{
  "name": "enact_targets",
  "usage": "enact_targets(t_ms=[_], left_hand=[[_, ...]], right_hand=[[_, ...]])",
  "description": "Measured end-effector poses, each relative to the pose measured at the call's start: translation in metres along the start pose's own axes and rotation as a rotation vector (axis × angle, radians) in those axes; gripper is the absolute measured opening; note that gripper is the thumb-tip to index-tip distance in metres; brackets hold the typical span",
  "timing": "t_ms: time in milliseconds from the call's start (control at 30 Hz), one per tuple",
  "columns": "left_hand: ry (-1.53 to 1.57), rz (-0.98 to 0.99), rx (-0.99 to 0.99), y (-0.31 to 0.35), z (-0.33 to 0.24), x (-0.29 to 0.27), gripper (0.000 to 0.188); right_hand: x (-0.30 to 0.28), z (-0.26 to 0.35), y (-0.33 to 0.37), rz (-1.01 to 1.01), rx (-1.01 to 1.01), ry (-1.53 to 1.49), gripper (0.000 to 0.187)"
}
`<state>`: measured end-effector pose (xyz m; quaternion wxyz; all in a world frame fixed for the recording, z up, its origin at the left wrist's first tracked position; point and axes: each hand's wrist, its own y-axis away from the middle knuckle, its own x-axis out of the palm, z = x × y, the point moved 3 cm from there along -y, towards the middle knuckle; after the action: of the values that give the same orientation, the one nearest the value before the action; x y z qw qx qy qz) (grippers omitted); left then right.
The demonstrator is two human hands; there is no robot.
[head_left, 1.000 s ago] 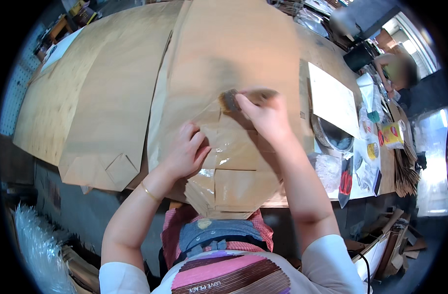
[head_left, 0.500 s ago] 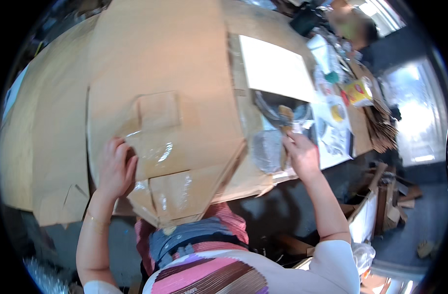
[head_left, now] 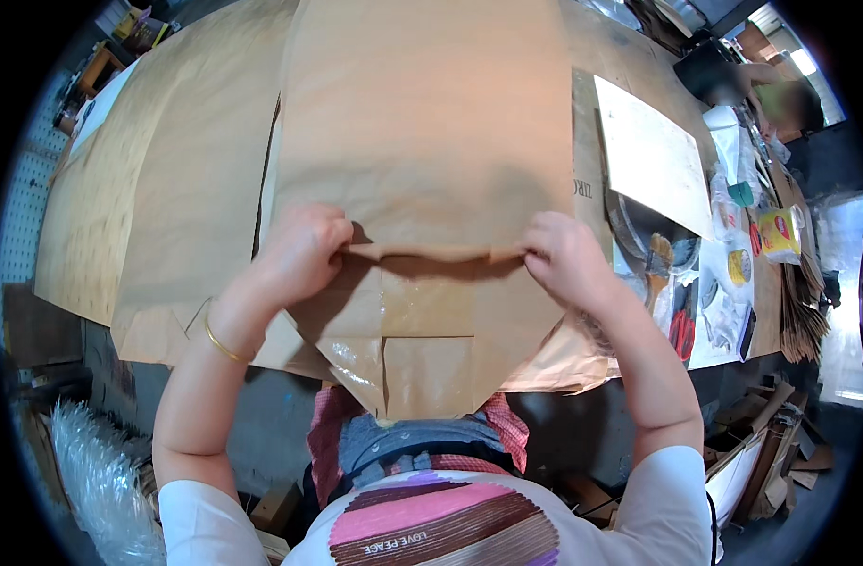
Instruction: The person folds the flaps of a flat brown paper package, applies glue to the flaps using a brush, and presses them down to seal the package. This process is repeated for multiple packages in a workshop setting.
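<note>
Both hands pinch one fold of the brown paper bag, w/ the bag's body lying flat on the worktable and stretching away from the fingers. Left hand is closed narrow on the left end of the flap; right hand same on the right end, thumbs under, fingers over. The flap runs straight between them, raised a bit off the sheet.

Progress, judging by how it lies: bottom end of the bag already looks folded into its diamond shape, and the panels just below the hands shine, prob. wet glue or tape, can't tell which. So side folds look done; the top flap is mid-fold, not pressed flat yet. The lower flap near the body seems still to be closed, approx. half done.

Right of the right hand: glue brush in a dark tray, scissors w/ red handles a bit lower. More brown sheets left of the left hand.
</note>
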<state>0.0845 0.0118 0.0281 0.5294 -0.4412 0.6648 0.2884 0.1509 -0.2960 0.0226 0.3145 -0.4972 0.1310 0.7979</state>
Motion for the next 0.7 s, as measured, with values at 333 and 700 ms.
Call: enact_targets(t_ms=[333,700], left_hand=[[-0.248,0.094,-0.097,0.065,-0.072,0.008,0.058],[0.444,0.263,0.039,0.072,-0.045,0.013,0.034]], right_hand=[[0.018,0.068,0.054,0.104,-0.188,0.338,0.062],[0.055,0.074,0.104,-0.252,0.046,0.106,0.028]])
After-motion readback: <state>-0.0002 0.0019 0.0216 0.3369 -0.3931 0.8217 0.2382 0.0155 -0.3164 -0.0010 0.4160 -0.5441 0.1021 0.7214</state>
